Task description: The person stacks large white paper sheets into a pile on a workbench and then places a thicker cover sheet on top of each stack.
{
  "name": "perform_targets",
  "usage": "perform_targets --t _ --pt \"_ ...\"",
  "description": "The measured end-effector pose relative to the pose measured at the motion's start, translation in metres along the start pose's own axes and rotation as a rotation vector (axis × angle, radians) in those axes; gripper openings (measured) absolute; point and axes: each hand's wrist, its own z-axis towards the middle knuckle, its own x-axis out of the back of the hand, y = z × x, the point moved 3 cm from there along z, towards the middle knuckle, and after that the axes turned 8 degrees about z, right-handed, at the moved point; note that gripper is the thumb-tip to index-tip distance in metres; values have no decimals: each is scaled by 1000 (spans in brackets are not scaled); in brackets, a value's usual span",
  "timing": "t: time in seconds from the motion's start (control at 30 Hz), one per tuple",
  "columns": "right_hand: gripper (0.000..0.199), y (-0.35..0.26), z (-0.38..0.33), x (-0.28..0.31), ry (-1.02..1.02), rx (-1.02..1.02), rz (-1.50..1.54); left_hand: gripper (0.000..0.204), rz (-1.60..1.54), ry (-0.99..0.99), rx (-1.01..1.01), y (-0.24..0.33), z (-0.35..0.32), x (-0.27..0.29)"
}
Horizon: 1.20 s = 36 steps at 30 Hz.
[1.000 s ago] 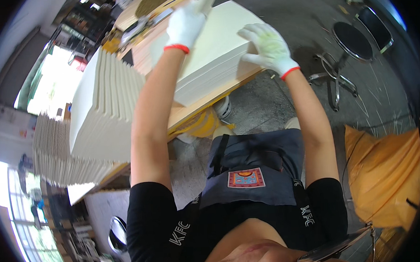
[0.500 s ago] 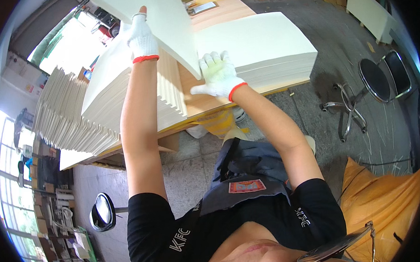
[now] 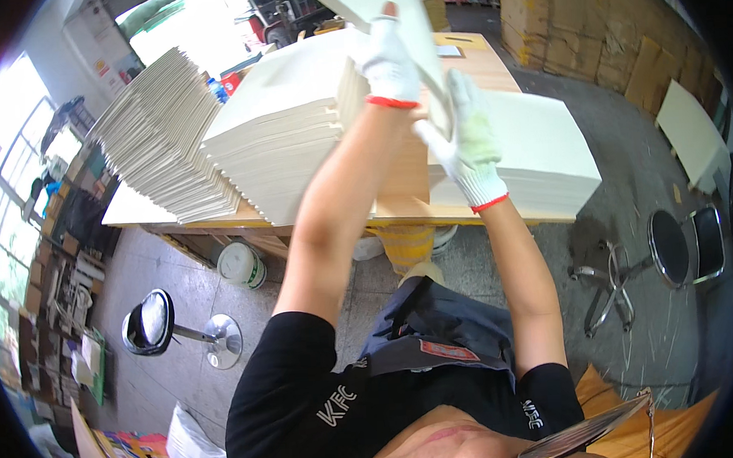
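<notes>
In the head view, the gloved left hand (image 3: 389, 66) is closed on white sheets (image 3: 416, 36), its thumb over their near face. The sheets tilt above the middle of the table (image 3: 401, 169). The right hand (image 3: 473, 140), also gloved, has its fingers straight and thumb spread at the sheets' lower end; whether it grips them cannot be told. The right stack (image 3: 536, 137) lies at the table's near right corner. Left of the hands, the middle stack (image 3: 275, 142) reaches the near edge; the left stack (image 3: 163, 140) stands toward the table's left end.
</notes>
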Motion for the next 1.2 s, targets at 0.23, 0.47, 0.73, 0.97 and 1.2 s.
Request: perform_targets --t 0.23,0.47,0.73,0.97,1.2 --pt "63 -1 24 72 369 102 393 85 517 -757 -354 91 -60 -54" --pt "52 -69 114 94 297 -235 905 78 1006 -720 -348 179 79 82" --pt "43 -99 203 -49 75 -348 1232 55 671 -245 -22 212 146 194" --pt "77 -51 195 -125 -710 -276 -98 40 1809 -475 109 211 174 260" --pt "71 -86 161 -89 -681 -88 -246 59 1892 -727 240 223 122 267"
